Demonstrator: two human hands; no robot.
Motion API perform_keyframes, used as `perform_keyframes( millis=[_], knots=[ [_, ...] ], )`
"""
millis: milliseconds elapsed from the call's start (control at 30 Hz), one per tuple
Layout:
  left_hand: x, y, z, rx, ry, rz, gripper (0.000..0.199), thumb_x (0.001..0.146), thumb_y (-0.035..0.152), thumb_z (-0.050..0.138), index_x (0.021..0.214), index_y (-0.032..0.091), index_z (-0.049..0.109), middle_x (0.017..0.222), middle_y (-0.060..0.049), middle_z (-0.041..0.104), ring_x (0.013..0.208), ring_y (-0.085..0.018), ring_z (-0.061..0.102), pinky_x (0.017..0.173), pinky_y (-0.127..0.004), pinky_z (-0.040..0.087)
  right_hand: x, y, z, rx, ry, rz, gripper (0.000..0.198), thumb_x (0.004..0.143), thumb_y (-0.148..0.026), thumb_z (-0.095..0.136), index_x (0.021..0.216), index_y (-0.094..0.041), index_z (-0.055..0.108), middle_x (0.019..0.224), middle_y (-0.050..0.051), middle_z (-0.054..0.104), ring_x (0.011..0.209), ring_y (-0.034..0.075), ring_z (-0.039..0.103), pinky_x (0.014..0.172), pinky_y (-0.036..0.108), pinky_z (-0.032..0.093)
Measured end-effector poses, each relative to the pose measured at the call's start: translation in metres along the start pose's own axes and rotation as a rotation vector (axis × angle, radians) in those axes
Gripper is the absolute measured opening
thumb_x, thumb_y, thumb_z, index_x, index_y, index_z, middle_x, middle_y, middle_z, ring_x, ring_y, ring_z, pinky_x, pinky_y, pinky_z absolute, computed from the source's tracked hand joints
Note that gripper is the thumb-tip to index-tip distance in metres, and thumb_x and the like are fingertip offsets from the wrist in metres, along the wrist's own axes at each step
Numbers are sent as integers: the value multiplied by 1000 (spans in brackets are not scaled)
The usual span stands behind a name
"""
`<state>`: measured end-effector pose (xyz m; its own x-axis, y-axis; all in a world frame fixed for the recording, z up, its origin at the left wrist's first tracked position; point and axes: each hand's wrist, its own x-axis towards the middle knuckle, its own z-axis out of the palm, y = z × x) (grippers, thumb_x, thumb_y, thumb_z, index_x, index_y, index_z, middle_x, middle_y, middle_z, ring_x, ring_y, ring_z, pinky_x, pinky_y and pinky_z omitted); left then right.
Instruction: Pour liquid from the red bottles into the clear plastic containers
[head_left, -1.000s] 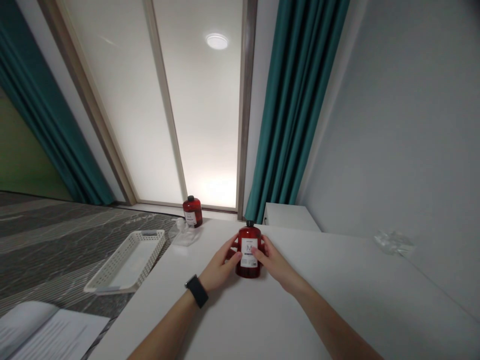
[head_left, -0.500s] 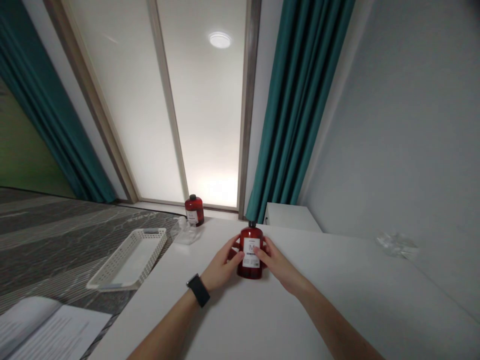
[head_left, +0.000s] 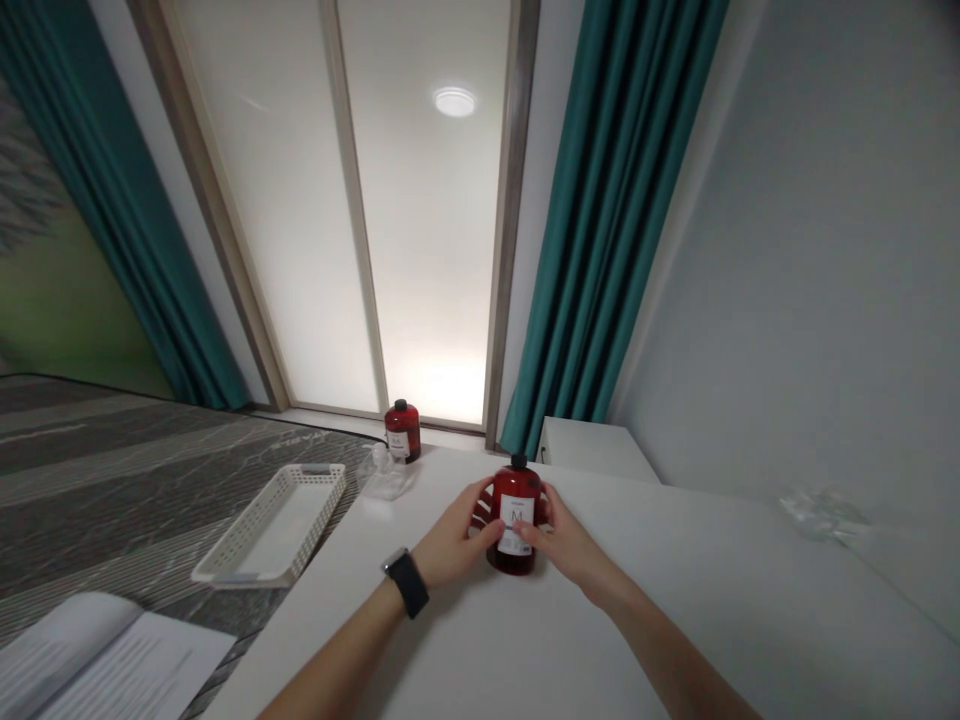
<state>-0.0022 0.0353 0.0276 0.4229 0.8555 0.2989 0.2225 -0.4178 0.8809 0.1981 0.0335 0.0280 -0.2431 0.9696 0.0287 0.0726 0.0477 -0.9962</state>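
A dark red bottle (head_left: 516, 522) with a black cap and a white label marked "M" stands upright on the white table (head_left: 480, 660). My left hand (head_left: 457, 537) wraps its left side, thumb on the front, fingers behind. From the right, my right hand (head_left: 566, 540) grips it too, thumb across the label. A similar red bottle (head_left: 403, 430) stands at the table's far left corner. Beside that one lies a clear plastic bag (head_left: 388, 480) with a whitish pump head (head_left: 381, 458) in it.
A white perforated basket (head_left: 289, 570) and an open book (head_left: 142, 660) lie left of the table on a dark striped surface. Crumpled clear plastic (head_left: 823, 513) rests by the right wall. Behind the table stands a white cabinet (head_left: 596, 448).
The whole view has shifted, so everything sits slightly further right and lower. Both hands stay around the bottle, which now looks slightly tilted toward me or turned.
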Motion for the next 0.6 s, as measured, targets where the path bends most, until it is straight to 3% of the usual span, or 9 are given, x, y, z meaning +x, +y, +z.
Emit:
perform_keyframes(
  millis=[133, 233, 433, 600],
  knots=[
    [-1, -15, -23, 188, -16, 46, 49, 92, 27, 55, 138, 19, 42, 115, -12, 60, 93, -21, 61, 78, -36, 54, 18, 9, 9, -40, 35, -67, 60, 71, -31, 76, 124, -22, 47, 111, 8, 68, 103, 29, 64, 81, 42, 55],
    [-7, -31, -41, 320, 79, 2, 40, 92, 27, 51, 132, 18, 48, 104, -9, 62, 83, -19, 61, 73, -34, 53, 39, 15, 21, -30, 37, -112, 57, 70, -27, 76, 120, -23, 49, 112, 8, 68, 105, 29, 64, 80, 42, 56],
    [-25, -45, -63, 364, 335, -3, 37, 91, 20, 47, 129, 17, 48, 86, -3, 63, 73, -17, 60, 70, -31, 49, 101, 27, 51, -46, 21, -214, 67, 67, -26, 77, 125, -24, 44, 116, 8, 66, 104, 26, 64, 84, 43, 55],
    [-33, -51, -69, 392, 342, -3, 29, 92, 19, 45, 120, 18, 54, 84, -3, 63, 71, -17, 59, 63, -26, 47, 153, 36, 73, -74, -5, -270, 71, 66, -25, 77, 129, -24, 44, 119, 8, 65, 106, 26, 64, 82, 41, 56]
  ],
)
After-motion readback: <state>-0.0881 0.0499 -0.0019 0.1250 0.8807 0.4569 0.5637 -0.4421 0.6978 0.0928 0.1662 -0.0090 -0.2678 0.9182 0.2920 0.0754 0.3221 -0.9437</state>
